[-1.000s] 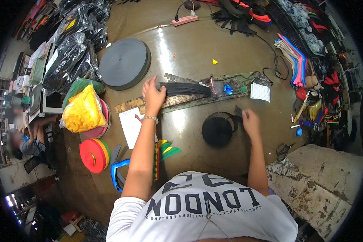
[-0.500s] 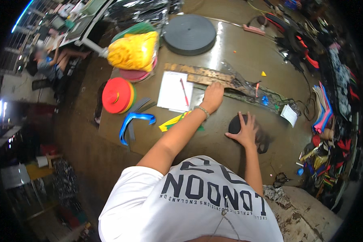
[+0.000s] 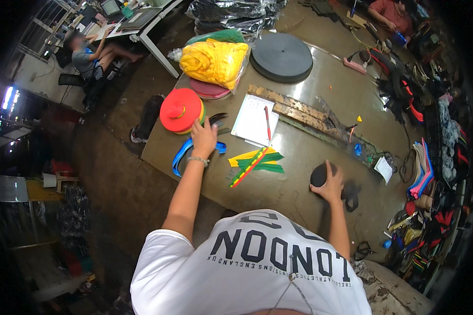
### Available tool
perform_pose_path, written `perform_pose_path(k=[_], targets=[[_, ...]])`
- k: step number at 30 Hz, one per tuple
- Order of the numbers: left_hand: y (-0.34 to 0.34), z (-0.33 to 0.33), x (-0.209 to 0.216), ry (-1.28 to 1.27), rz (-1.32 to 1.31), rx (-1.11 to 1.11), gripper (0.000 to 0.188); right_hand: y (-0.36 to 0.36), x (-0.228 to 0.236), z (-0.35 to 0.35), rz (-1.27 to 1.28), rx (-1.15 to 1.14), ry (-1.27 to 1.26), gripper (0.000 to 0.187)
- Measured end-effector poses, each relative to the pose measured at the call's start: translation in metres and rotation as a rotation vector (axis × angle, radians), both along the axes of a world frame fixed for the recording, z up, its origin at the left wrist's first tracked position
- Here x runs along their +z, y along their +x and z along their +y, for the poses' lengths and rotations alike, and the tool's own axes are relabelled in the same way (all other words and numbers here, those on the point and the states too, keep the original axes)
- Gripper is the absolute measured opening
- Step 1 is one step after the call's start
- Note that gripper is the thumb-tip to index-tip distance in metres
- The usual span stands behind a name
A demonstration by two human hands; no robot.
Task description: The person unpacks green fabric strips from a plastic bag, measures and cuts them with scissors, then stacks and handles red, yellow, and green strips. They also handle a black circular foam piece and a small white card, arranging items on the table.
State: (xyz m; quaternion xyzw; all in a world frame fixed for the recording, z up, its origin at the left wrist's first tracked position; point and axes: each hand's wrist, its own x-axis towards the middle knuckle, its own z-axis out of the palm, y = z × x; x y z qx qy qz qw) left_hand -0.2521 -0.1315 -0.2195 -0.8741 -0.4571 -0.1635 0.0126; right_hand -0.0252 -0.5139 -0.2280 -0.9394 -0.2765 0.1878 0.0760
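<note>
My left hand point(image 3: 204, 139) reaches over the table's left side, its thumb and fingers apart. It is beside a red webbing roll point(image 3: 177, 111), stacked on yellow and green ones, and close to some dark strips point(image 3: 218, 118). Under and beside this hand lies a bent blue strap point(image 3: 182, 155). On the right, my right hand point(image 3: 332, 185) grips a small black webbing roll point(image 3: 318, 175) from its near right side, thumb and index finger along its edge. A loose black tail point(image 3: 351, 197) lies next to that hand. Between the hands are yellow, green and red strips point(image 3: 255, 164).
A notepad point(image 3: 251, 119) with a red pen lies before a long worn metal ruler point(image 3: 299, 109). A large grey webbing roll point(image 3: 281, 58) and a bagged yellow bundle point(image 3: 215, 63) stand farther back. Cords and coloured straps crowd the right edge. Two other people sit at far left and far right.
My left hand has left the metal ruler and moved left to the red roll and dark strips. My right hand stays at the black roll. The view has shifted.
</note>
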Motion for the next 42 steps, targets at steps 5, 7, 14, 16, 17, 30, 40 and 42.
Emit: perform_pose_path(k=[5,7,14,16,17,30,40,42], targets=[[0.036,-0.114,0.036,-0.490,-0.311,-0.638,0.053,-0.019,0.028,0.008,-0.028,-0.256,0.601,0.108],[0.050,-0.177,0.055,-0.900,-0.281,-0.991,0.075,-0.030,0.043,0.017,-0.065,-0.346,0.759,0.103],[0.102,-0.228,0.089,-1.078,-0.461,-0.803,0.050,-0.054,0.087,0.019,-0.065,-0.079,0.900,0.052],[0.104,-0.221,0.094,-0.905,-0.363,-0.895,0.043,-0.045,0.096,0.010,-0.300,0.047,0.732,0.041],[0.102,-0.221,0.096,-0.927,-0.365,-0.936,0.042,-0.040,0.099,0.005,-0.437,0.096,0.729,0.035],[0.082,-0.258,0.111,-0.921,-0.697,-0.914,0.039,-0.033,0.088,-0.018,0.044,-0.251,0.975,0.052],[0.098,-0.267,0.150,-0.866,-0.524,-0.905,0.041,-0.026,0.068,-0.028,0.031,-0.422,1.384,0.042],[0.099,-0.265,0.154,-0.873,-0.278,-0.930,0.041,-0.030,0.062,-0.037,-0.354,-0.240,1.117,0.040]])
